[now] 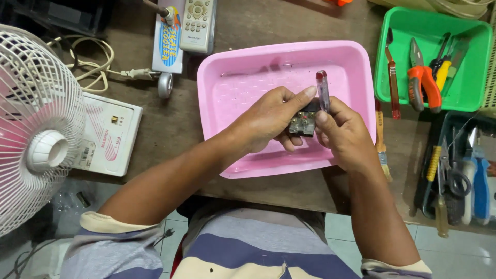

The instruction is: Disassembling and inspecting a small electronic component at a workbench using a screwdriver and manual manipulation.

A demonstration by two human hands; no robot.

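Pink tray — hands grip, perhaps, a switch.

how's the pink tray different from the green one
The pink tray is larger, sits in front of the person and is almost bare under both hands. The green tray is smaller, sits off to the right and holds pliers and other tools. Both are rectangular plastic trays.

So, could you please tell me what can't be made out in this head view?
- Small black part: mostly covered by the left hand and right hand.
- Screwdriver tip: hidden behind the part.
- Dark tray tools: cut off by the right edge.
- Fan: cut off at left.
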